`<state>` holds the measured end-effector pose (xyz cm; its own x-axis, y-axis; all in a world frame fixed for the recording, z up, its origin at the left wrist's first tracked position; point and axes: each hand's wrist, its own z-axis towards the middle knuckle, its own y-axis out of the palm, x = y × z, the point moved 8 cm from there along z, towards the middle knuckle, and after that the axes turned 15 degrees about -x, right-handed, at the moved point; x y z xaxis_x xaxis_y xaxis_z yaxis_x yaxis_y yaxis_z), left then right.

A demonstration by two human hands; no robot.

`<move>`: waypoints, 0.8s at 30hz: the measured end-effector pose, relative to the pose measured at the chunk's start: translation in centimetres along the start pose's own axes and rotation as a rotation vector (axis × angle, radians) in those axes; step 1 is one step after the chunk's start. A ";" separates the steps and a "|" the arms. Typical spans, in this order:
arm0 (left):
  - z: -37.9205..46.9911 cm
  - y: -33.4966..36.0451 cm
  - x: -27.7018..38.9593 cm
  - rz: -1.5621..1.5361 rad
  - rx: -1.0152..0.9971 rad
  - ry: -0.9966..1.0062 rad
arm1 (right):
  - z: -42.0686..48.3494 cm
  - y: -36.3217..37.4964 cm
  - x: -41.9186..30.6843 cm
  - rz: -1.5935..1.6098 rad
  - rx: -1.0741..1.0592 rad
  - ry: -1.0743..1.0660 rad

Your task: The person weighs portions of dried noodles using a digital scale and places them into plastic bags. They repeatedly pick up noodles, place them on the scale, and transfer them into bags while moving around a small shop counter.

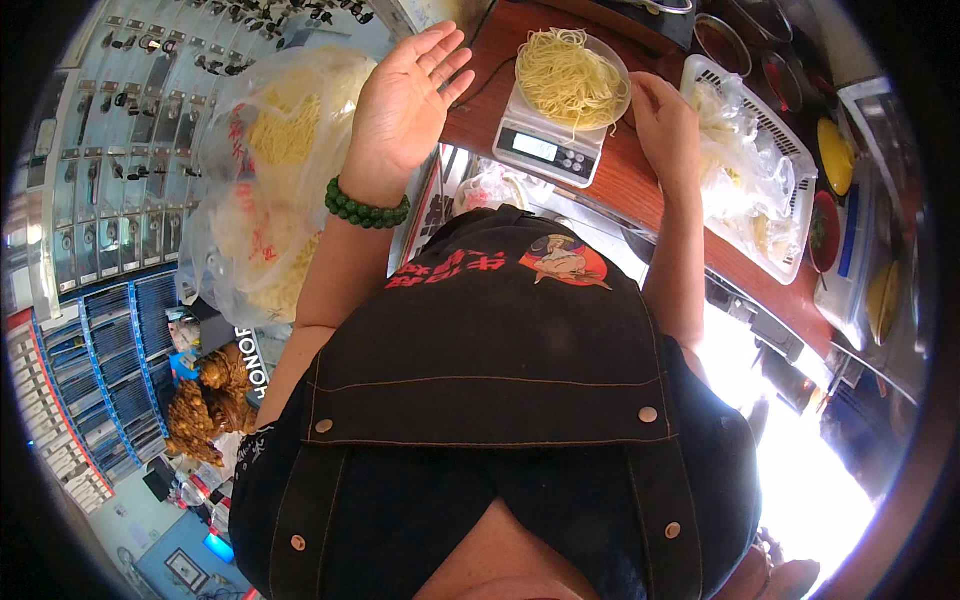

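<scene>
Pale yellow thin noodles (570,79) are heaped in a shallow clear dish (613,61), which rests on a white digital kitchen scale (585,163). The scale's display is lit. At the dish's right rim, my right hand (666,124) has its thumb and fingertips together on the edge; part of the grip is hidden. My left hand (412,97) is raised left of the scale, palm up, fingers apart, holding nothing. A green bead bracelet (367,204) circles its wrist. Beside the left forearm sits a large clear plastic bag (259,202) with red print, holding more noodles.
A white plastic basket (694,71) of bagged food stands right of my right hand on the reddish-brown wooden counter (637,184). Beyond it are bowls and a container (836,289). Glass display cases (112,187) line the left. A dark cable (487,81) crosses the counter.
</scene>
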<state>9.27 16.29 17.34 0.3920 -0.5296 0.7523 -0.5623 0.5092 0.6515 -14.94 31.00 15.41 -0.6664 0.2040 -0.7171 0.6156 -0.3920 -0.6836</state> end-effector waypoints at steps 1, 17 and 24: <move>-0.1 0.1 0.1 0.001 0.001 0.002 | 0.2 0.0 -0.1 0.006 0.010 0.011; -0.9 -2.1 0.5 0.175 -0.048 0.004 | 1.7 7.2 0.2 -0.425 -0.016 0.136; -0.5 -1.0 -0.6 0.461 0.002 -0.005 | -1.4 7.5 -4.3 -0.266 -0.141 -0.033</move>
<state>10.01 16.44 16.33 0.0966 -0.2513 0.9631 -0.6789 0.6910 0.2484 -6.88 28.42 13.22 -0.8238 0.2524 -0.5075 0.4688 -0.1998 -0.8604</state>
